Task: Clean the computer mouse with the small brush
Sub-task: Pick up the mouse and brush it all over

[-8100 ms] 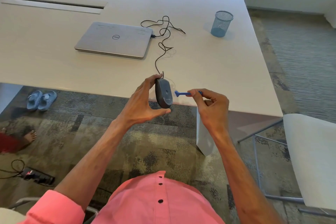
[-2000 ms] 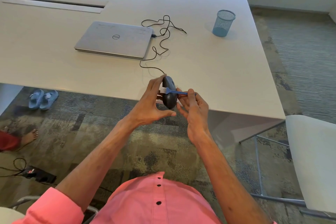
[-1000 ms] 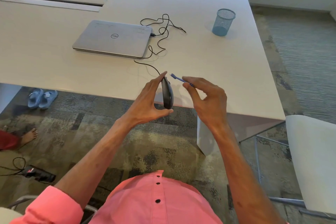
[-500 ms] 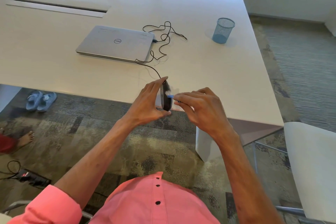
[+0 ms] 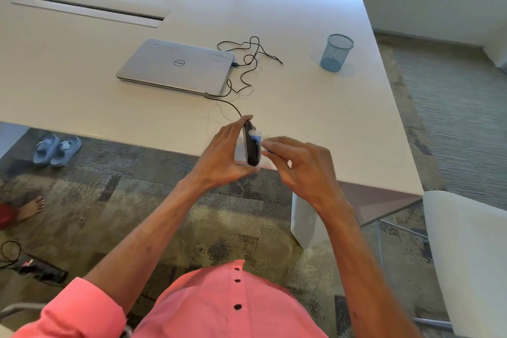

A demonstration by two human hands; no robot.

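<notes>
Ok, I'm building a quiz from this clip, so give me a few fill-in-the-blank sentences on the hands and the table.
The left hand holds the mouse; the right hand holds a small ____ brush against it.
The laptop lies with its lid ____.
The mesh cup stands on the table to the laptop's ____.
Missing words: blue, closed, right.

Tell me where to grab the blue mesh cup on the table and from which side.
The blue mesh cup stands upright and alone on the table, mouth up. I'd wrap the grip round its round wall near mid-height, coming from the near side: nothing stands there, and the cable lies off to its left.
</notes>
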